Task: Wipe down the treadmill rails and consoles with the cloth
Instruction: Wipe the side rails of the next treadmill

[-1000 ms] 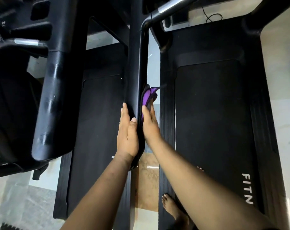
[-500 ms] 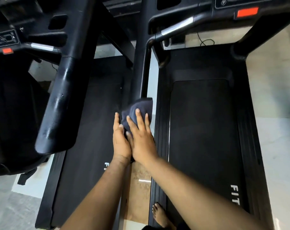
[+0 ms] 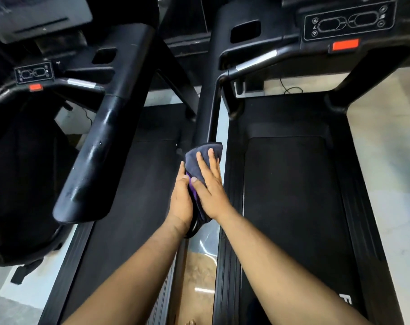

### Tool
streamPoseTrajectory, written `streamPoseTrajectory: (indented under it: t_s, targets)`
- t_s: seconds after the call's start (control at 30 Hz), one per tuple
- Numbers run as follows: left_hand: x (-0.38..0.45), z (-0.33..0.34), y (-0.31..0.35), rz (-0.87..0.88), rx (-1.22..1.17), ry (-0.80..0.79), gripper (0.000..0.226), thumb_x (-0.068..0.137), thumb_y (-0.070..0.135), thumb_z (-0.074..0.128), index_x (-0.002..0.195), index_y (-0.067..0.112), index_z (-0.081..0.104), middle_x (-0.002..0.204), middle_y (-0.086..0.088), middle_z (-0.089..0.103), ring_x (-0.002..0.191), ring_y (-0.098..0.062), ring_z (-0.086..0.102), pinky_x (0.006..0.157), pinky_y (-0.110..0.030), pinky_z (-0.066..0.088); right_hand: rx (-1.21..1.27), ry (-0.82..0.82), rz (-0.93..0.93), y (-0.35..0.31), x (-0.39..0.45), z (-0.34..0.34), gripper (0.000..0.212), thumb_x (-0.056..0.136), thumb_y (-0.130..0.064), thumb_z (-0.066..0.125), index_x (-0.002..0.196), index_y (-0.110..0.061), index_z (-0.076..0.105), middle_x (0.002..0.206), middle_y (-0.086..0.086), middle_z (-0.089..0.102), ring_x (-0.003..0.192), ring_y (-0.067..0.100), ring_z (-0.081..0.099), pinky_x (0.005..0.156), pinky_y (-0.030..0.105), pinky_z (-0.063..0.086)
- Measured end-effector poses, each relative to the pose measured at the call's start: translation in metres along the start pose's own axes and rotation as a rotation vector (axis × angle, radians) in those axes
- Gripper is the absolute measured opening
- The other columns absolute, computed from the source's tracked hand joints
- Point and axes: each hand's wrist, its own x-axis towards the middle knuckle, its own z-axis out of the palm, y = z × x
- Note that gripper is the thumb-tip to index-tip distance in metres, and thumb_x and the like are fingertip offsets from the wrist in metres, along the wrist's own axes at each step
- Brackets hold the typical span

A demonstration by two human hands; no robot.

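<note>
A dark grey cloth (image 3: 199,158) with a purple edge is draped over the near end of the black side rail (image 3: 206,113) between two treadmills. My right hand (image 3: 210,186) lies flat on top of the cloth, fingers straight and spread, pressing it onto the rail. My left hand (image 3: 181,198) rests against the rail's left side with straight fingers, touching the cloth's purple edge. The right treadmill's console (image 3: 347,22) with a red tab sits at top right. The left treadmill's console (image 3: 32,72) is at the left.
A thick black rail (image 3: 98,156) of the left treadmill slants down at the left. Black running belts (image 3: 290,207) lie on both sides of my arms. A strip of tiled floor (image 3: 201,266) shows between the machines, and a cable (image 3: 290,89) lies behind.
The cloth went from the rail's right side to draped over its top, with my right hand now flat upon it. The view has tilted up, bringing both consoles into sight.
</note>
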Motion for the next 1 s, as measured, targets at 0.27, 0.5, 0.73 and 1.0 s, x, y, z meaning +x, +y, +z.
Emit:
streamPoseTrajectory:
  t_s: [0.27,0.5,0.73,1.0]
  targets:
    - [0.013,-0.014,-0.018,0.309,0.35,-0.097,0.085,0.084,0.067,0.032,0.163,0.037,0.019,0.17,0.012,0.024,0.155,-0.009,0.024,0.128,-0.043,0.019,0.264,0.236,0.041,0.006,-0.027,0.027,0.07,0.093,-0.052,0.054,0.158,-0.05,0.027,0.168,-0.017,0.023,0.149,0.0,0.03,0.123,0.031,0.027]
    - [-0.053,-0.055,-0.052,0.266,0.355,-0.241,0.098,0.08,0.083,0.039,0.163,0.032,0.024,0.168,0.007,0.03,0.155,-0.017,0.026,0.128,-0.047,0.018,0.01,0.46,0.006,-0.002,-0.122,0.081,0.06,0.095,-0.064,0.043,0.154,-0.051,0.036,0.162,-0.018,0.037,0.148,0.008,0.036,0.125,0.041,0.028]
    - [-0.112,-0.13,-0.029,0.241,0.126,-0.505,0.016,0.098,0.034,0.07,0.109,0.022,0.072,0.098,0.003,0.08,0.098,-0.011,0.075,0.084,-0.024,0.058,-0.393,0.394,-0.049,-0.042,-0.201,0.118,0.064,0.103,-0.025,0.056,0.16,-0.039,0.03,0.171,-0.017,0.01,0.152,0.005,0.009,0.126,0.031,0.013]
    - [-0.124,-0.198,-0.035,0.148,-0.11,-0.586,0.026,0.097,0.015,0.067,0.124,0.013,0.066,0.117,-0.01,0.076,0.113,-0.03,0.072,0.101,-0.046,0.056,-0.131,0.761,-0.059,-0.059,-0.241,0.141,0.065,0.097,-0.034,0.069,0.154,-0.033,0.039,0.16,-0.007,0.035,0.142,0.008,0.04,0.119,0.033,0.035]
